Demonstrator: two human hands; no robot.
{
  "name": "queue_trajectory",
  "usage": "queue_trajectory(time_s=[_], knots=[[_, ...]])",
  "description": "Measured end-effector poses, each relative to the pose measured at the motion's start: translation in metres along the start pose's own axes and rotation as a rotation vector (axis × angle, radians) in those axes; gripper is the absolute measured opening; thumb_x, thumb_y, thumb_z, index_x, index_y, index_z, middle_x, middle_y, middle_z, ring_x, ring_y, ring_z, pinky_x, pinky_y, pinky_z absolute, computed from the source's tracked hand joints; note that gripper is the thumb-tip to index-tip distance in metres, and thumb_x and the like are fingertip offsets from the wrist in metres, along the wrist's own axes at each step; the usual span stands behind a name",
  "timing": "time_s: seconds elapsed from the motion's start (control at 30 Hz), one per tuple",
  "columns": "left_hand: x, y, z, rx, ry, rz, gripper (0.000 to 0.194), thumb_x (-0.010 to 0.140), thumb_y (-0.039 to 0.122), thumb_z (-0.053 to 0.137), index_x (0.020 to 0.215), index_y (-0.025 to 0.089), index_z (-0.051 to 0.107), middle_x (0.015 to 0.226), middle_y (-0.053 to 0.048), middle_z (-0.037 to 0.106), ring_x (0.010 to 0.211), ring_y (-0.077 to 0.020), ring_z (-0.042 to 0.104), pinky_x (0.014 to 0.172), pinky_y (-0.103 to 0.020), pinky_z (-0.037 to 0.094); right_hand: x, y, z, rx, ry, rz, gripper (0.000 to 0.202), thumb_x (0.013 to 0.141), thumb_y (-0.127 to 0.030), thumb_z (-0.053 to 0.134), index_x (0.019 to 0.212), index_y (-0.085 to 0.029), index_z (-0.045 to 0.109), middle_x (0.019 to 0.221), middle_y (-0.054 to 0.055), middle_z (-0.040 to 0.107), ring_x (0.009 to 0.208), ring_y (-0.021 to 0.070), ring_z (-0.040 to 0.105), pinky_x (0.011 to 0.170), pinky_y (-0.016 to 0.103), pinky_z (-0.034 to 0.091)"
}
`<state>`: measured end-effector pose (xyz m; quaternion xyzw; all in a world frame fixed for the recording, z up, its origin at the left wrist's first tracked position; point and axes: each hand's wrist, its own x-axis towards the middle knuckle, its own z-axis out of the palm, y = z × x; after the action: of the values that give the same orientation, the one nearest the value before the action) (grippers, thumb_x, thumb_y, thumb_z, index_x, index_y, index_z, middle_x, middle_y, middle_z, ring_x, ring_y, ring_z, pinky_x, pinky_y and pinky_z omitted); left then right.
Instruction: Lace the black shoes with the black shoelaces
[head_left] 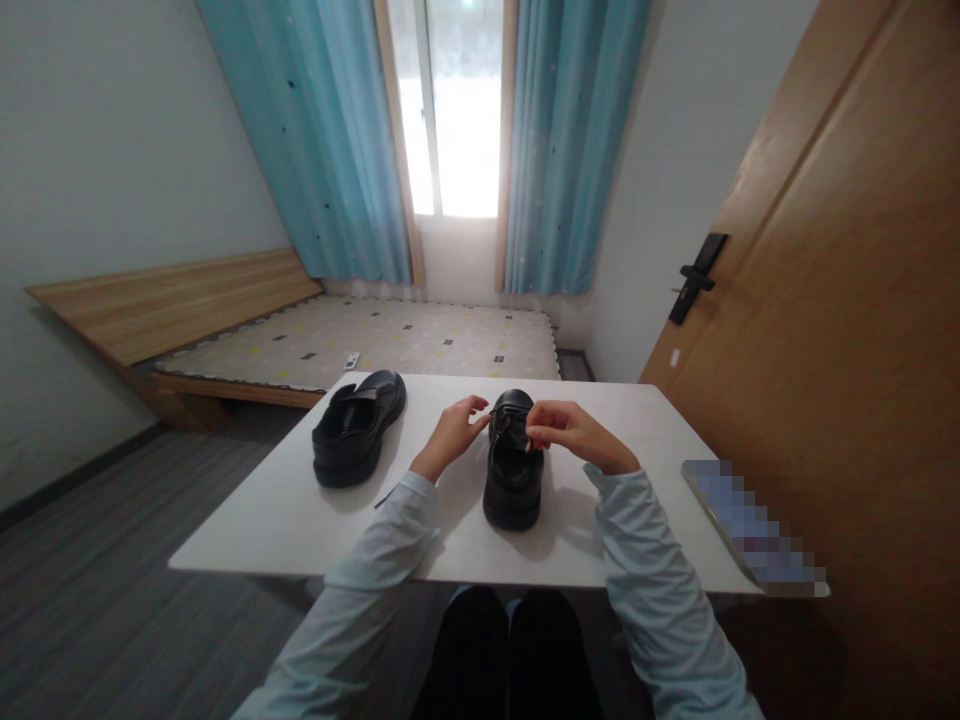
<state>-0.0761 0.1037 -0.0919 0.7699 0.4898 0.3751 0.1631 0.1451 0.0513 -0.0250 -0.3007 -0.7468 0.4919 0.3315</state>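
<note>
Near shoe (pixel 513 470) lies heel-toward-wearer, long axis running away; left hand (pixel 452 432) and right hand (pixel 566 428) flank it equally, fingertips pinched on its laces (pixel 508 418).

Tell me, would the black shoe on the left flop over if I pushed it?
Probably not: the left shoe sits flat on a thick, wide sole on the table, so it would likely slide. Its loose top flap looks soft and bendy. It seems fairly light.

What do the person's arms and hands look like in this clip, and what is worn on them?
Both arms wear long, loose, pale blue sleeves ending at the wrists. The left hand and right hand are bare: no gloves, and no rings or watch that the picture lets me see.
</note>
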Motion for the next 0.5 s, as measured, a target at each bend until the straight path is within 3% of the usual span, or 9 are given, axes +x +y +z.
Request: queue_trajectory(time_s=[0.17, 0.3, 0.5], knots=[[-0.0038, -0.0029, 0.0028, 0.054, -0.098, -0.025, 0.025, 0.081, 0.024, 0.061, 0.104, 0.017, 0.060, 0.104, -0.012, 0.070, 0.099, -0.0250, 0.066, 0.087, -0.037, 0.051, 0.0037, 0.0052, 0.0024, -0.214, -0.009, -0.046, 0.021, 0.075, -0.035, 0.069, 0.079, -0.015, 0.066, 0.071, 0.002, 0.065, 0.060, 0.0105, 0.054, 0.054, 0.023, 0.043], [-0.0048, -0.0042, 0.0032, 0.050, -0.133, -0.028, 0.022, 0.081, 0.021, 0.060, 0.103, 0.019, 0.060, 0.094, -0.010, 0.073, 0.090, -0.0231, 0.069, 0.081, -0.034, 0.052, 0.0048, 0.0042, 0.0050, -0.290, -0.006, -0.078, 0.023, 0.073, -0.035, 0.071, 0.083, -0.015, 0.070, 0.074, 0.003, 0.067, 0.059, 0.0102, 0.053, 0.052, 0.022, 0.043], [-0.0012, 0.0025, -0.0032, 0.050, -0.010, -0.034, 0.009, 0.079, 0.023, 0.060, 0.086, 0.019, 0.065, 0.075, -0.004, 0.070, 0.071, -0.0187, 0.065, 0.072, -0.031, 0.050, 0.0075, 0.0058, 0.0076, -0.271, 0.159, -0.096, 0.022, 0.074, -0.036, 0.070, 0.083, -0.016, 0.070, 0.074, 0.004, 0.067, 0.066, 0.0139, 0.059, 0.058, 0.025, 0.045]])
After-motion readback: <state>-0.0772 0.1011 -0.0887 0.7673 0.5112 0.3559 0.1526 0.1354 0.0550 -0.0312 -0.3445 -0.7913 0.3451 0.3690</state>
